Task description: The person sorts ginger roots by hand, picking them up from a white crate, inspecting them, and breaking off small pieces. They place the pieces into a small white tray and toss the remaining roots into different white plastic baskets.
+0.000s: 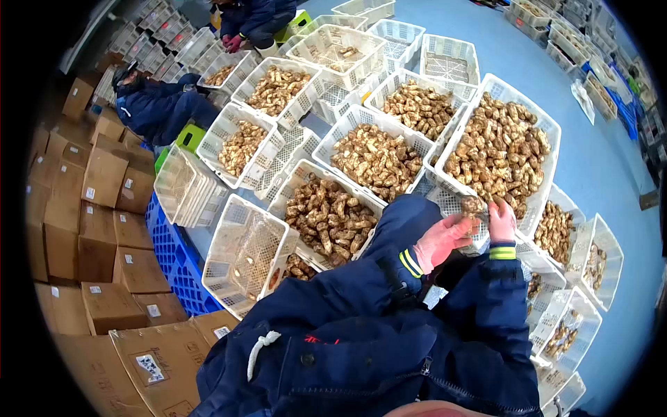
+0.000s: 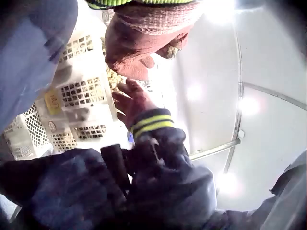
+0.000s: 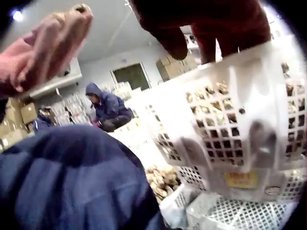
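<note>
While the left hand (image 1: 441, 240) curls its gloved fingers round a brown mushroom (image 1: 474, 206), it holds the piece raised just above the near rim of the large white basket (image 1: 549, 121) at 12 o'clock. That is probably so a dropped piece would land among the others. The right hand (image 1: 501, 221) sits just beside the mushroom at 3 o'clock, fingers loosely bent and gripping nothing, seemingly placed to work on it. A second mesh basket (image 1: 306, 170) of mushrooms lies at 9 o'clock, likely set within arm's reach. Cardboard boxes (image 1: 97, 174) are stacked farther out at 9 o'clock, and another worker (image 1: 160, 108) crouches at 10 o'clock.
</note>
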